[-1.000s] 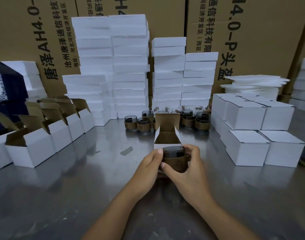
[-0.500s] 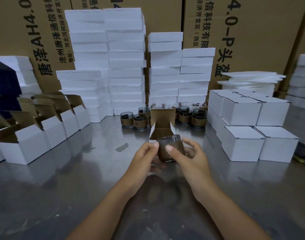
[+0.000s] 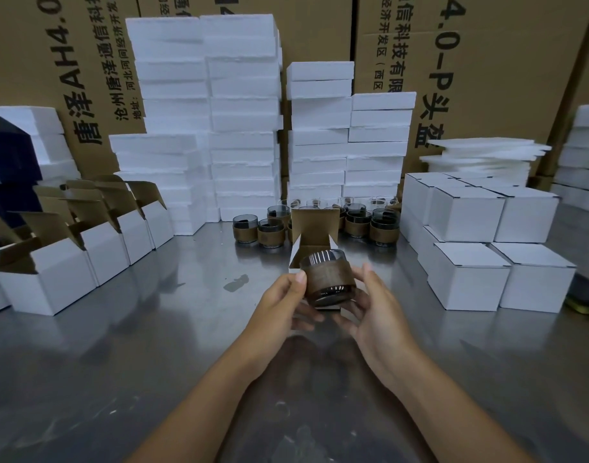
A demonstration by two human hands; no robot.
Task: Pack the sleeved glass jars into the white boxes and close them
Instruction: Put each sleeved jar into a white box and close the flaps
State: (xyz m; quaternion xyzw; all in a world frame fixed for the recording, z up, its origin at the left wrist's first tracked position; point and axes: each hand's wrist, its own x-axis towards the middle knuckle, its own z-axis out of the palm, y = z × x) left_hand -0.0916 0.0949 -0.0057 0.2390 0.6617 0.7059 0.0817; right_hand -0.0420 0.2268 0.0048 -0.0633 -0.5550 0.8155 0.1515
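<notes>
Near the middle of the tabletop (image 3: 146, 362), a person is holding one sleeved jar (image 3: 328, 279) between both hands, just above the surface. The left hand (image 3: 279, 304) is keeping its grip clamped on the jar, with the thumb pressing on the brown sleeve and the fingers curling under the base. The right hand (image 3: 376, 312) is gripping the other side in the same way, its fingers reaching beneath the glass and its thumb lying alongside the sleeve. The jar is tilting, with its mouth pointing away from the person and its shiny base facing them.

Just behind the jar, an open white box (image 3: 296, 259) is standing with its brown-lined lid flap upright (the jar is hiding most of the box front, so whether they are touching cannot be told).

Toward the far edge, the other sleeved jars (image 3: 269, 230) are standing upright in a cluster. Along the left edge, a row of open boxes (image 3: 49, 282) is waiting with flaps raised. Along the right edge, closed white boxes (image 3: 467, 279) are sitting stacked in two layers, with flat foam sheets (image 3: 480, 158) piled behind them. Tall stacks of foam blocks (image 3: 243, 128) are lining the far edge, and printed cartons (image 3: 507, 61) are standing behind them.
</notes>
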